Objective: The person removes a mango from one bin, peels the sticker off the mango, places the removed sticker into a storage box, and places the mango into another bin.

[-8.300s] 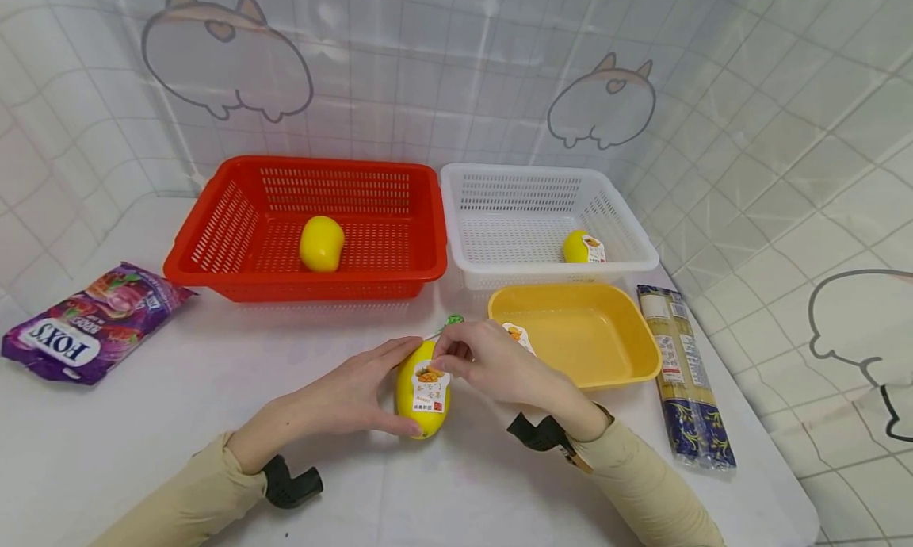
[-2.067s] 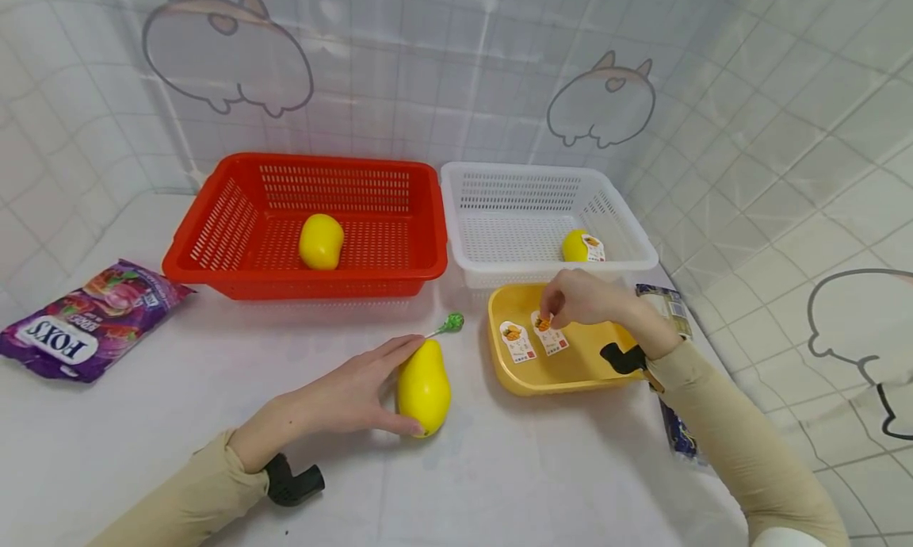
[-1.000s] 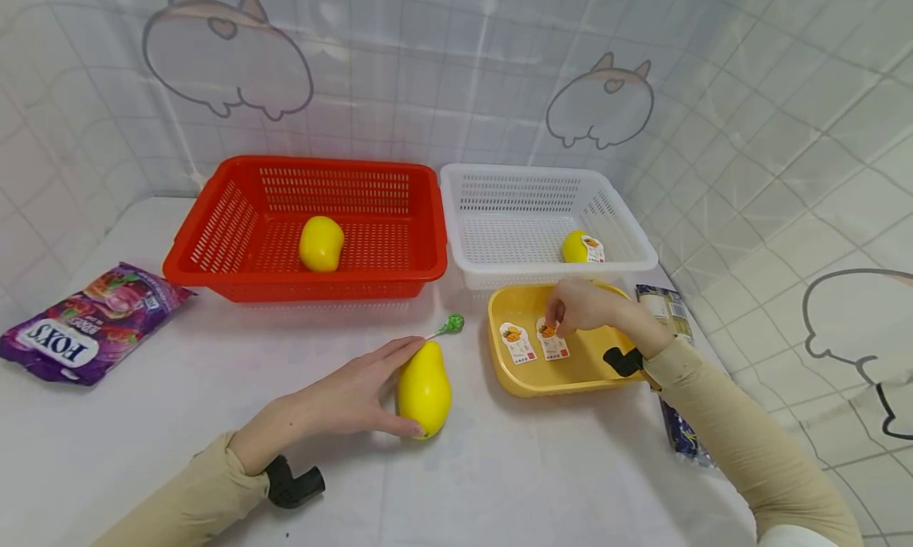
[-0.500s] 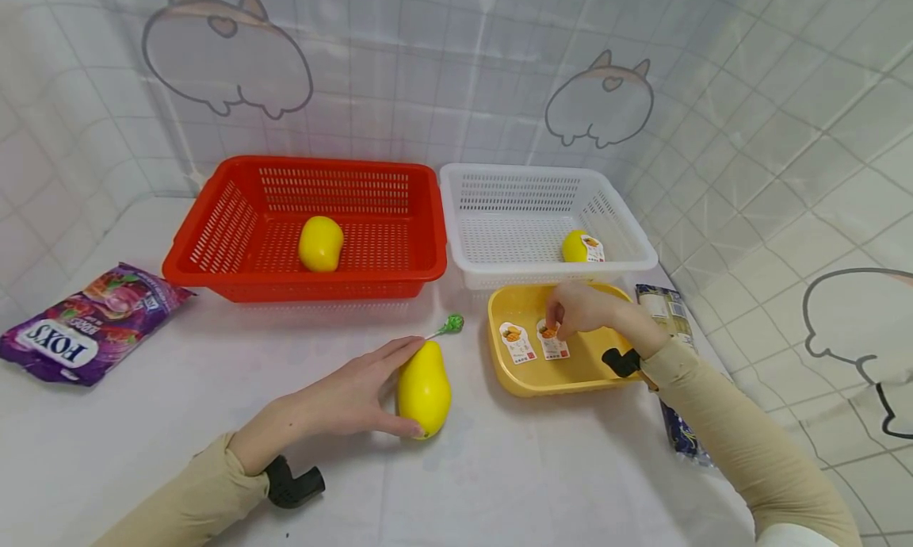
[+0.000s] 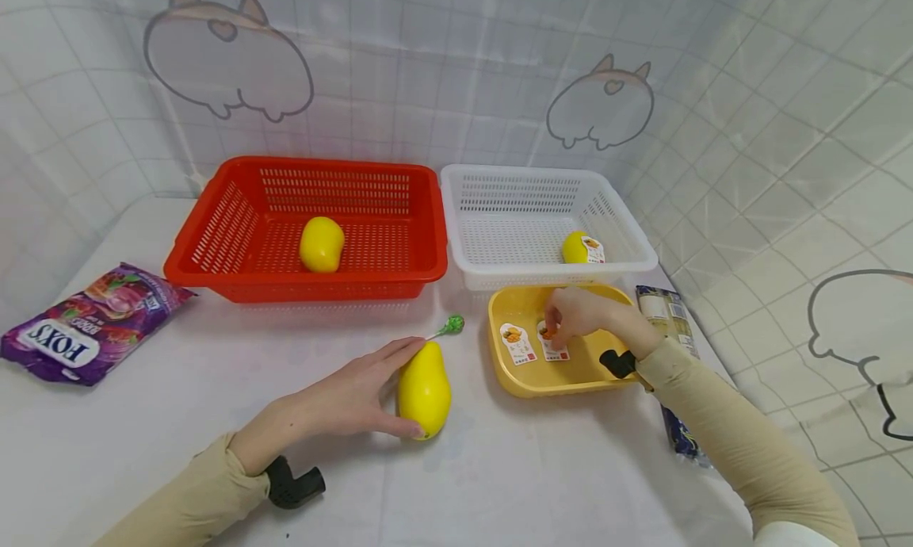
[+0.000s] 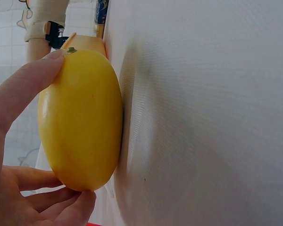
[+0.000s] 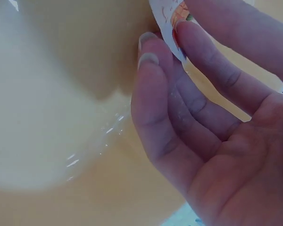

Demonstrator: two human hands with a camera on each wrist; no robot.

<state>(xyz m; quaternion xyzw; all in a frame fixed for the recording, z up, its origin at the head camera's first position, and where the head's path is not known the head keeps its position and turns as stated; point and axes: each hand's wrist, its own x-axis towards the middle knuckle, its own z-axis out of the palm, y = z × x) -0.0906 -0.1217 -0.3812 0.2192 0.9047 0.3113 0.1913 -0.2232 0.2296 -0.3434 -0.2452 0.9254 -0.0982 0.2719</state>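
Note:
My left hand (image 5: 345, 392) holds a bare yellow mango (image 5: 425, 392) on the table, thumb at one end and fingertips at the other; the left wrist view shows the mango (image 6: 82, 120) between them. Inside the yellow tray (image 5: 542, 389), my right hand (image 5: 581, 315) pinches the upper part of a white label sticker (image 5: 556, 354) with a mango picture. Fingers partly cover this sticker (image 7: 166, 21) in the right wrist view. A similar sticker (image 5: 517, 345) lies to its left at the tray's side.
Behind stand a red basket (image 5: 307, 280) with a mango (image 5: 322, 244) and a white basket (image 5: 549, 271) with a labelled mango (image 5: 574, 247). A green lollipop (image 5: 452, 323) lies beyond the held mango. A purple FOX'S bag (image 5: 85, 325) lies left; a noodle-like packet (image 5: 663, 301) lies right.
The label seen on the held mango about eight seconds ago is off it. My right hand has moved from the mango into the tray; the left hand has stayed.

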